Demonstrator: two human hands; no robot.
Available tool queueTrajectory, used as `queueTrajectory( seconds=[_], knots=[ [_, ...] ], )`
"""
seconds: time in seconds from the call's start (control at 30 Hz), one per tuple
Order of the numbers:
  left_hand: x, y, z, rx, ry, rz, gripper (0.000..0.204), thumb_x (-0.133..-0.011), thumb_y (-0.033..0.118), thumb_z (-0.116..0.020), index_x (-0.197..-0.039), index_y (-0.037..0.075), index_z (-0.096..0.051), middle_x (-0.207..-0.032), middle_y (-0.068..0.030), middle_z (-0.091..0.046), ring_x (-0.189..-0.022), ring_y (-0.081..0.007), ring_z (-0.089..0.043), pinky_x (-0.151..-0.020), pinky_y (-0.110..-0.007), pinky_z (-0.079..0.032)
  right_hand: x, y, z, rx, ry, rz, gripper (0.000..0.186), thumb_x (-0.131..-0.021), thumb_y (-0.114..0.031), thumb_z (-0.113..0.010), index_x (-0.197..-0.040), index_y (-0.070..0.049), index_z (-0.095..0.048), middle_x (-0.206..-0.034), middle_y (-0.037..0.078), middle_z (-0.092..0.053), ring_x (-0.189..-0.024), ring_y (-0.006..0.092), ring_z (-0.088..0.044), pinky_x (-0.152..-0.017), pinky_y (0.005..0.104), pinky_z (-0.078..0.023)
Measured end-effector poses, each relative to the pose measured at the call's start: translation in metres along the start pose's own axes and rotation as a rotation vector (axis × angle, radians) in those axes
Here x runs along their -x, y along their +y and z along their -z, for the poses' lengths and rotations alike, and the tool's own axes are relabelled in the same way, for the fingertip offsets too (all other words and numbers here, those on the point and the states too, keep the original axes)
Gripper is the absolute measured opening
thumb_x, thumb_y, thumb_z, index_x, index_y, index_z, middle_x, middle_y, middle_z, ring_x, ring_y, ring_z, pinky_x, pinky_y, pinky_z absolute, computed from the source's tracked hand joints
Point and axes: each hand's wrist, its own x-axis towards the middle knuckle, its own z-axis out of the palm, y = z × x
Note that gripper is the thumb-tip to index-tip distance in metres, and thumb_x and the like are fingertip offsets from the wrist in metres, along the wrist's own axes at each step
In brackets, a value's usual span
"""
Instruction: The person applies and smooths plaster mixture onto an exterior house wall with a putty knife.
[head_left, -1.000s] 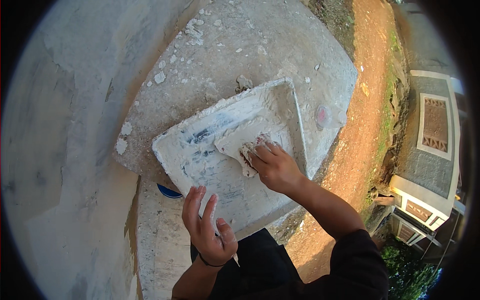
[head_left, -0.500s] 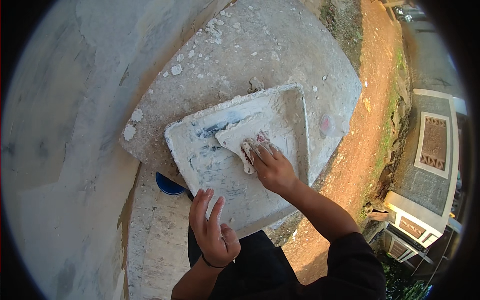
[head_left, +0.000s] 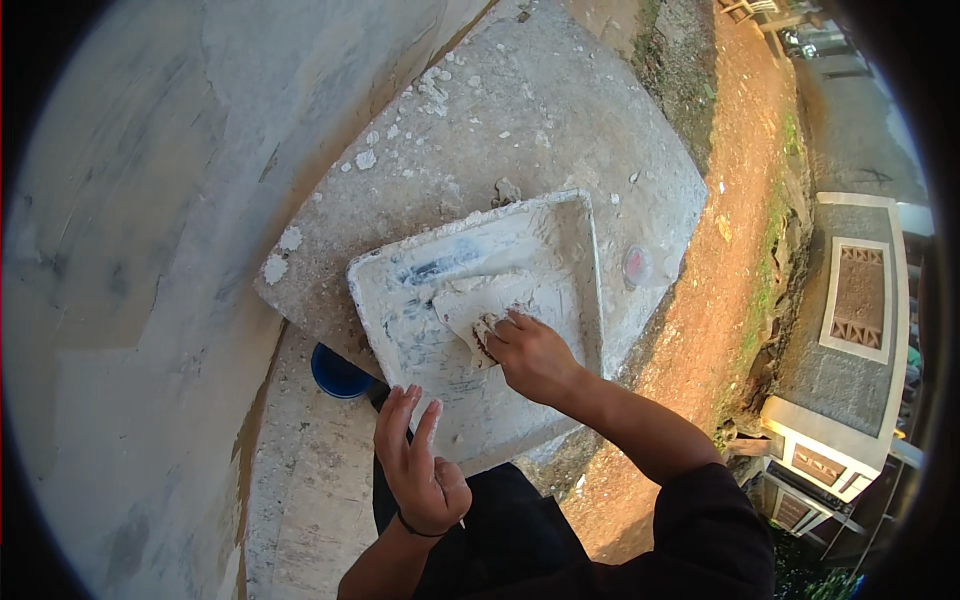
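At the far left, the wall point(head_left: 130, 230) bears broad pale areas beside greyer, streaked ones, so its coating looks uneven; whether any of it is fresh cannot be told. Next comes a blue bowl point(head_left: 340, 372) by the edge of the grey slab point(head_left: 560, 110). The left hand point(head_left: 420, 480) is open, fingers raised and whitened, appearing to hold nothing; its fingertips are at the tray's near left corner, contact unclear. The tray point(head_left: 470, 425) rests on the slab, its floor smeared with pale paste point(head_left: 545, 240) but dark streaks showing through, which suggests much is scraped up while some remains. Inside lies the spreader point(head_left: 455, 300), its blade thickly coated, so loading seems well along, though paste reaches its grip untidily. The right hand point(head_left: 540, 360) is closed around that grip. Farther right, a clear container point(head_left: 636, 268) stands beside the tray.
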Motion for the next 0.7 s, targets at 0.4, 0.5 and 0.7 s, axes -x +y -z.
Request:
queueTrajectory(
  seconds=[0.4, 0.5, 0.7],
  knots=[
    [0.007, -0.003, 0.002, 0.010, 0.009, 0.006, 0.053, -0.067, 0.006, -0.037, -0.115, -0.013, -0.046, -0.125, -0.0270, -0.044, -0.121, -0.0411, -0.039, -0.102, -0.050, -0.031, 0.019, 0.005, 0.037, -0.043, -0.181, -0.004, 0.032, -0.067, -0.004, -0.055, -0.098, -0.004, -0.062, -0.096, 0.010, -0.058, -0.102, 0.0320, -0.053, -0.090, 0.0393, -0.044],
    [0.009, -0.004, 0.001, 0.017, 0.014, 0.010, 0.053, -0.066, 0.006, -0.037, -0.115, -0.013, -0.046, -0.124, -0.0270, -0.044, -0.121, -0.0413, -0.039, -0.102, -0.051, -0.031, 0.025, 0.009, 0.025, 0.011, -0.045, 0.022, 0.040, -0.065, -0.006, -0.057, -0.104, -0.006, -0.062, -0.101, 0.008, -0.058, -0.103, 0.0306, -0.053, -0.087, 0.0396, -0.044],
    [0.011, -0.003, -0.002, 0.020, 0.007, 0.010, 0.053, -0.066, 0.006, -0.037, -0.114, -0.013, -0.046, -0.124, -0.0270, -0.044, -0.121, -0.0412, -0.039, -0.102, -0.050, -0.031, 0.030, 0.004, 0.017, 0.146, 0.069, 0.093, 0.041, -0.062, -0.009, -0.059, -0.103, -0.006, -0.062, -0.102, 0.008, -0.058, -0.102, 0.0283, -0.053, -0.081, 0.0409, -0.046]
  ],
)
